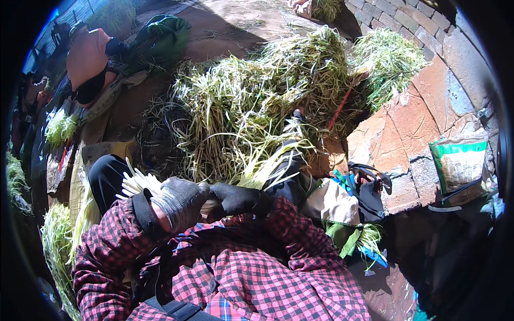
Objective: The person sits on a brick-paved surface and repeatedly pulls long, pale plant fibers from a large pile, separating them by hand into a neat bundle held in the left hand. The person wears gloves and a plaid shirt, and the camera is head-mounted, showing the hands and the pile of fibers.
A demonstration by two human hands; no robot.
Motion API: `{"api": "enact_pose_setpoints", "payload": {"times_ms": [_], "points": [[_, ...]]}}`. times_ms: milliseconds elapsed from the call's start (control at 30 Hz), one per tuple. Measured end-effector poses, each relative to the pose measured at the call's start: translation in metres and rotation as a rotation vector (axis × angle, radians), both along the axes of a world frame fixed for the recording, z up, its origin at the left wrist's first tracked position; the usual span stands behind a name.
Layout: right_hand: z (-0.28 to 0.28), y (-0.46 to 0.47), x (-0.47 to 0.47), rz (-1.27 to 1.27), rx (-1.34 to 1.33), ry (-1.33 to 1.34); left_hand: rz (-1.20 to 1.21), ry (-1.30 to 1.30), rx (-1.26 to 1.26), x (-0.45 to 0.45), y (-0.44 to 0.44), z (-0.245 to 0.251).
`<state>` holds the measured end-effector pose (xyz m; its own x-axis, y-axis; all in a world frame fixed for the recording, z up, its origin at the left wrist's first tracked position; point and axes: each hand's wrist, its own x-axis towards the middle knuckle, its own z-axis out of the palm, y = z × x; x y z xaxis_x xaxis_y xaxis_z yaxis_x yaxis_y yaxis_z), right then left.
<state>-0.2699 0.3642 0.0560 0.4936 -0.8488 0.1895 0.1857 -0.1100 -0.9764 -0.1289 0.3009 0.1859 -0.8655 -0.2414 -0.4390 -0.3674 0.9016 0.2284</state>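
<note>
A bundle of pale green-white leafy stalks (141, 183) lies across my lap, its white ends pointing left and its thin leaves spreading right over my knee. My left hand (178, 200), in a grey knitted glove, is closed around the bundle near the white ends. Beside it, touching, my right hand (237, 199) in a black glove grips the same bundle. The fingers of both hands are partly hidden. Just beyond my knees rises a large heap of loose cut stalks and dry leaves (257, 92).
Another person (88, 60) is bent over at the upper left near a green sack (164, 38). Trimmed stalks (60, 236) lie to my left. On my right are a black bag (367, 192), a white-and-green sack (459, 160) and stone paving (413, 116).
</note>
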Motion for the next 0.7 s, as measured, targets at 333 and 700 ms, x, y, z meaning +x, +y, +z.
{"api": "enact_pose_setpoints", "payload": {"times_ms": [333, 700], "points": [[0.016, -0.053, 0.040, -0.109, -0.038, 0.451, 0.046, 0.086, -0.103, 0.051, -0.070, -0.014], [-0.068, -0.042, -0.007, -0.295, 0.412, -0.286, 0.466, 0.562, 0.387, 0.136, -0.114, -0.045]]}}
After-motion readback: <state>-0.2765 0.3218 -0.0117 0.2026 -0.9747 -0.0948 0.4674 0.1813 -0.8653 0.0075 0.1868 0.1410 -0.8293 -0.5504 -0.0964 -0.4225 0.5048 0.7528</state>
